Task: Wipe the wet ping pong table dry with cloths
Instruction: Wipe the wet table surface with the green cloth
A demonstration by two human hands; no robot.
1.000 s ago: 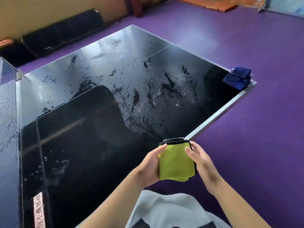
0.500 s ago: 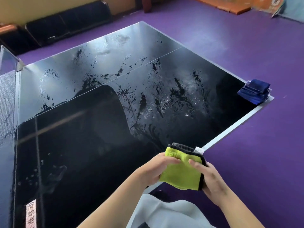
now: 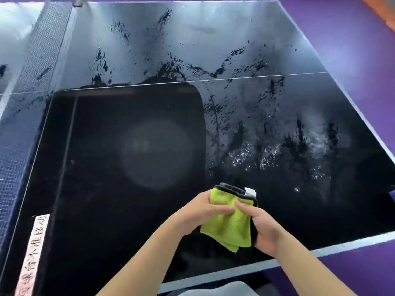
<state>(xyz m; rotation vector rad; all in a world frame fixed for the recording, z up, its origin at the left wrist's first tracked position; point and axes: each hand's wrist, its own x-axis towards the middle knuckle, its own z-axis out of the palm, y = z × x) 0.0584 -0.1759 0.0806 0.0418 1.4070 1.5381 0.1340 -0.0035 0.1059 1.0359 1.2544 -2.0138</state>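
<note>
Worktop (image 3: 119, 221): its far end and far left corner are cut off by the top edge; the near left corner runs out of the bottom left.
Net (image 3: 40, 52): only a slanting strip shows along the left edge, its top cut off.
Sticker (image 3: 32, 253): its lower end runs out at the bottom; the printed characters are too blurred to read.
Blue object (image 3: 392, 199): a mere sliver at the right edge by the worktop's right side; what it is cannot be told.
Green cloth (image 3: 230, 227): its middle is covered by the fingers of the left hand (image 3: 198, 214), its dark right side by the right hand (image 3: 265, 229).
Water droplets (image 3: 256, 154): too small to tell apart.
</note>
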